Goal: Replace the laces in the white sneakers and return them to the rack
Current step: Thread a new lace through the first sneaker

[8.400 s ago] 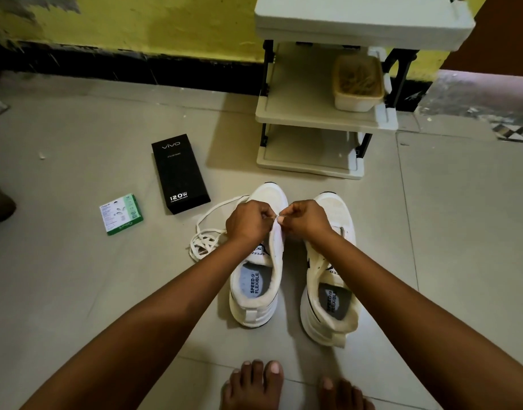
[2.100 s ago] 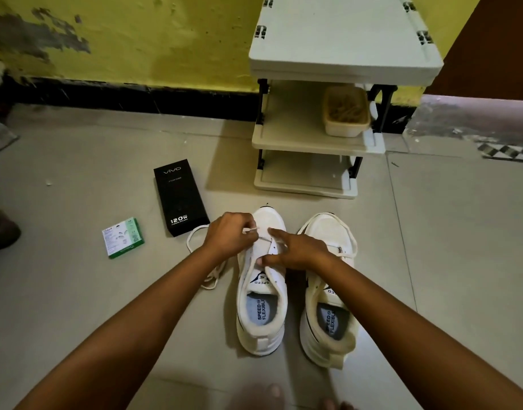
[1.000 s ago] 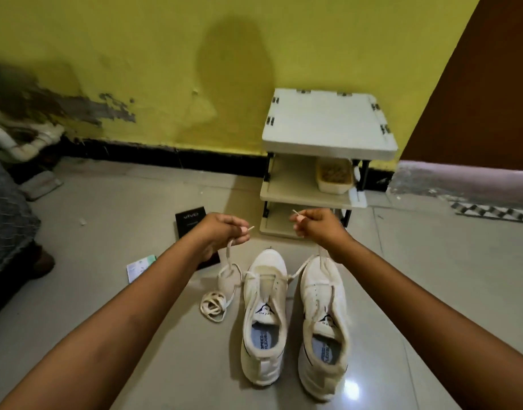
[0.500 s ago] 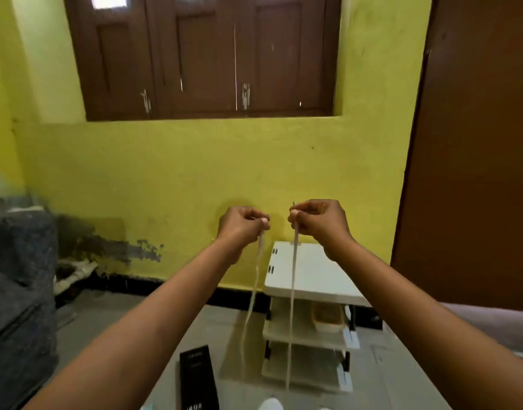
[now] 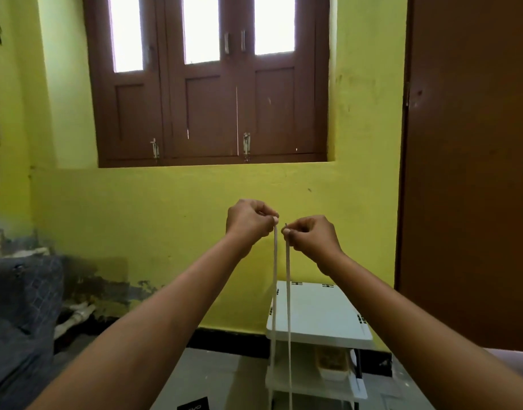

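Head view: two arms held up high in front of a yellow wall (image 5: 165,226). Left hand (image 5: 249,218) curled tight, pinching one end of a white lace (image 5: 274,291) between thumb and finger. Right hand (image 5: 312,236) curled too, pinching the other end just beside it. Hands close together, not touching. Two strands of lace hanging straight down, side by side, down past the bottom edge of the picture. No sneakers in sight, so cannot tell where the lace ends. Behind the strands, a white rack (image 5: 319,318) on the floor (image 5: 218,377) by the wall, flat top and shelves under it. On a shelf, a small tub (image 5: 332,363), maybe with something brown inside, too dim to tell. Bottom edge: corner of a black box (image 5: 193,405) on the floor. Up high, a brown window (image 5: 212,113), shut. Right side, a brown door (image 5: 473,173). Left side, something dark grey (image 5: 20,315), like cloth.
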Action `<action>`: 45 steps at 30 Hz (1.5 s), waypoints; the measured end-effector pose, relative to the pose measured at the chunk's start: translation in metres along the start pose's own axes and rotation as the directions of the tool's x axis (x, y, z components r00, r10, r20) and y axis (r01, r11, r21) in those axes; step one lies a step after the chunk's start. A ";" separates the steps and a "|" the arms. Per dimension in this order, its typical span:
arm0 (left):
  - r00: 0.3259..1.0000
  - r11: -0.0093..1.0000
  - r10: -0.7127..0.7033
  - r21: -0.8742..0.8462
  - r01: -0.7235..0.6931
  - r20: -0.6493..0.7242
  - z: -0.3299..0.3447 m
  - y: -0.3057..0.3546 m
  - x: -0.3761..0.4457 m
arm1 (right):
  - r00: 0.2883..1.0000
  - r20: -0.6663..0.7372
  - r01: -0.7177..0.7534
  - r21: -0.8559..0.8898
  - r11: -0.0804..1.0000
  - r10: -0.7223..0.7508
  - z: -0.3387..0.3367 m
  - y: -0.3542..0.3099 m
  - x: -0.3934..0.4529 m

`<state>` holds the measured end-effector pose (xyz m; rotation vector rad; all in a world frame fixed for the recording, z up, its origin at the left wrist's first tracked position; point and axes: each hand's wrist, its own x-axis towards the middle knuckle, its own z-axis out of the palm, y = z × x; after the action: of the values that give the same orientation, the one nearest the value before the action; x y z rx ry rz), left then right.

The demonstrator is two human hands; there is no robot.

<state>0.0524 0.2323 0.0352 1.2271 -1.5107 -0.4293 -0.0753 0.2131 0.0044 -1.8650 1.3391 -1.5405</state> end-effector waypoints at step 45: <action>0.561 0.750 -0.596 0.648 0.133 0.575 0.153 -0.357 -0.211 | 0.448 0.584 -0.227 -0.658 0.718 0.677 0.098 0.337 -0.245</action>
<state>0.0568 0.2191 -0.4062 2.0260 -2.1786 -0.9599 -0.1173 0.2304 -0.4210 -1.8068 1.6213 0.0593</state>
